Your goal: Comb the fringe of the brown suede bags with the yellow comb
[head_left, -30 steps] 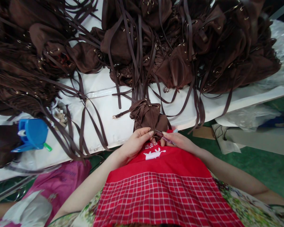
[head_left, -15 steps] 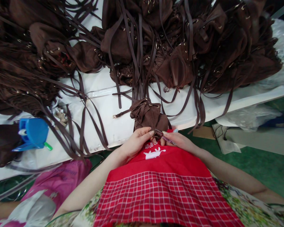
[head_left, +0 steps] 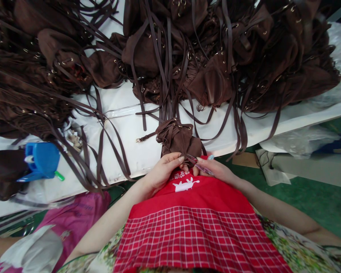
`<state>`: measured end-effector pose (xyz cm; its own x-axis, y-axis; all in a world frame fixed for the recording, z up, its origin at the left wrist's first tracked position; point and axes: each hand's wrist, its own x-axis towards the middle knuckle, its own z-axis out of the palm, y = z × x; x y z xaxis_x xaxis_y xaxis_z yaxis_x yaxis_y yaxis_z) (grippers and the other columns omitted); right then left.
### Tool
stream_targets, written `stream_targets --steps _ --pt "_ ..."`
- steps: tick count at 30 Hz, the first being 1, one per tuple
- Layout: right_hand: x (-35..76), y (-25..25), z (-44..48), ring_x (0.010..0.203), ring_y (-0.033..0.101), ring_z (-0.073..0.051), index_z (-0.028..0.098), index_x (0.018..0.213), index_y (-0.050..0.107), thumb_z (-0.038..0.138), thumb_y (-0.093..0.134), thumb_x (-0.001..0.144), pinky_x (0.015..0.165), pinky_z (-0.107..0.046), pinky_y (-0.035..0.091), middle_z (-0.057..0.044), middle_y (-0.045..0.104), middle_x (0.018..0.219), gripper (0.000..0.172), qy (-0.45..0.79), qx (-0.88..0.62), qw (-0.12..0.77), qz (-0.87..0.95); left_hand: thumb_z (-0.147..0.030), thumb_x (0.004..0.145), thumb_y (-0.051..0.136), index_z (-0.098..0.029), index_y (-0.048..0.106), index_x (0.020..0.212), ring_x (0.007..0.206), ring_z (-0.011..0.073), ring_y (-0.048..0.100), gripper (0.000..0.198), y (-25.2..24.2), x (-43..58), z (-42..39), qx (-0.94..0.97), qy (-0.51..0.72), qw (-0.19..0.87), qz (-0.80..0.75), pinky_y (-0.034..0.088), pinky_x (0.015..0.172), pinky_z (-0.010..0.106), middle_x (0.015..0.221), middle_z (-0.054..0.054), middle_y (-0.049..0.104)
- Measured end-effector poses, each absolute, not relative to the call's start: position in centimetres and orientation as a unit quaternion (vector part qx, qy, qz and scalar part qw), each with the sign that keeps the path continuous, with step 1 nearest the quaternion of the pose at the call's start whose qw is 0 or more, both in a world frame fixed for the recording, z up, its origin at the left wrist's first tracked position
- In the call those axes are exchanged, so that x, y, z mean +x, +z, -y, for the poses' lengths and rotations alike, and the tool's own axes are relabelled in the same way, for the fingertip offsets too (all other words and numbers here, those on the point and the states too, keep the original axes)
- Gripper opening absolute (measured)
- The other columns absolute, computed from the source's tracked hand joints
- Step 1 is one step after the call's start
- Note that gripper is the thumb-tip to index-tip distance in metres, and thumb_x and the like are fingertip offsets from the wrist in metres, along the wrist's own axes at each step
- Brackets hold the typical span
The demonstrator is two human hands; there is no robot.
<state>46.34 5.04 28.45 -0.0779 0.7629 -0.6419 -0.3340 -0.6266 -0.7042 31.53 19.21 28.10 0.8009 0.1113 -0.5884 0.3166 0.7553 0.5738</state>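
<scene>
A small dark brown fringed bag (head_left: 177, 138) with gold eyelets lies at the table's front edge, against my apron. My left hand (head_left: 167, 168) is closed, thumb and fingers pinching the bag's near edge. In my closed right hand (head_left: 214, 170) is a slim tool (head_left: 203, 168) with a pinkish-purple handle; its tip points left at the pinched spot. Whether it is scissors or tweezers I cannot make out. A strap end with a buckle (head_left: 140, 139) sticks out left of the bag.
Heaped brown bags (head_left: 210, 79) with long straps cover the back of the white table (head_left: 122, 132). At left stands a blue plastic holder (head_left: 42, 159) beside a green-capped item (head_left: 59, 175). Another person's arm (head_left: 1, 248) shows at lower left. Clear plastic (head_left: 301, 140) lies at right.
My hands stay nearly in place at the bag's edge, with only a slight shift of the tool. The other person's arm and white cloth at lower left have moved a little.
</scene>
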Motion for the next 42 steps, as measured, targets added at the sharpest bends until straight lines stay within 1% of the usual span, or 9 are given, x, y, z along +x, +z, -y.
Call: stream_targets --steps 3,9,16,21,27,30,36,39,42 --pt "46.3 28.2 -4.9 0.046 0.028 -0.009 0.013 0.075 0.063 0.063 0.033 0.089 0.048 -0.027 0.019 0.005 0.035 0.049 0.059 0.698 -0.57 0.384 0.198 -0.035 0.08 0.064 -0.012 0.061 0.075 0.063 0.0116 0.055 0.023 28.2 31.6 -19.2 0.345 -0.058 0.885 -0.309 0.041 0.066 0.023 0.068 0.004 0.063" --pt "46.2 28.3 -4.9 0.047 0.029 -0.009 0.014 0.076 0.064 0.065 0.035 0.088 0.05 -0.027 0.022 0.005 0.036 0.049 0.06 0.698 -0.581 0.378 0.181 -0.035 0.08 0.064 -0.011 0.063 0.08 0.064 0.0117 0.056 0.024 28.1 31.6 -19.3 0.347 -0.062 0.884 -0.307 0.041 0.066 0.022 0.069 0.004 0.063" --pt "46.4 28.9 -5.2 0.05 0.033 -0.009 0.014 0.075 0.065 0.063 0.036 0.088 0.053 -0.026 0.025 0.004 0.04 0.051 0.058 0.692 -0.598 0.357 0.19 -0.033 0.082 0.063 -0.011 0.063 0.08 0.065 0.0118 0.056 0.022 27.9 31.5 -19.3 0.347 -0.062 0.885 -0.303 0.041 0.066 0.022 0.069 0.004 0.063" --pt "46.4 29.2 -5.2 0.05 0.033 -0.009 0.014 0.075 0.064 0.062 0.038 0.088 0.053 -0.027 0.024 0.004 0.04 0.052 0.056 0.69 -0.598 0.36 0.192 -0.032 0.083 0.061 -0.011 0.061 0.078 0.065 0.012 0.056 0.021 28.0 31.4 -19.4 0.351 -0.056 0.885 -0.3 0.041 0.066 0.022 0.069 0.004 0.064" --pt "46.3 29.0 -5.0 0.048 0.028 -0.009 0.014 0.073 0.064 0.065 0.035 0.087 0.051 -0.028 0.02 0.004 0.037 0.05 0.06 0.701 -0.58 0.372 0.184 -0.03 0.083 0.06 -0.013 0.056 0.071 0.065 0.0128 0.058 0.021 28.0 31.4 -19.5 0.35 -0.046 0.886 -0.301 0.041 0.069 0.024 0.069 0.005 0.065" --pt "46.4 28.8 -5.0 0.048 0.028 -0.009 0.014 0.073 0.064 0.064 0.035 0.088 0.051 -0.028 0.019 0.004 0.037 0.049 0.06 0.698 -0.584 0.372 0.183 -0.03 0.081 0.061 -0.012 0.058 0.072 0.064 0.0127 0.058 0.02 28.0 31.4 -19.5 0.352 -0.042 0.883 -0.307 0.041 0.068 0.023 0.068 0.005 0.066" --pt "46.3 28.8 -5.3 0.049 0.03 -0.009 0.014 0.071 0.064 0.067 0.037 0.085 0.05 -0.027 0.02 0.004 0.039 0.051 0.061 0.705 -0.577 0.369 0.183 -0.03 0.081 0.061 -0.012 0.059 0.072 0.064 0.0129 0.058 0.02 28.0 31.5 -19.5 0.348 -0.042 0.883 -0.311 0.041 0.068 0.023 0.067 0.005 0.065" --pt "46.3 28.8 -5.4 0.048 0.031 -0.009 0.014 0.072 0.064 0.065 0.037 0.086 0.05 -0.027 0.021 0.004 0.039 0.051 0.059 0.707 -0.577 0.37 0.173 -0.03 0.082 0.061 -0.012 0.059 0.072 0.064 0.0123 0.057 0.021 27.9 31.4 -19.5 0.348 -0.045 0.884 -0.308 0.041 0.067 0.023 0.069 0.005 0.066" --pt "46.3 28.8 -5.4 0.048 0.032 -0.009 0.014 0.073 0.064 0.063 0.036 0.088 0.049 -0.026 0.023 0.004 0.039 0.05 0.058 0.705 -0.58 0.373 0.167 -0.03 0.082 0.061 -0.012 0.061 0.077 0.063 0.0114 0.057 0.019 28.0 31.4 -19.5 0.348 -0.054 0.884 -0.309 0.041 0.065 0.021 0.07 0.005 0.065"
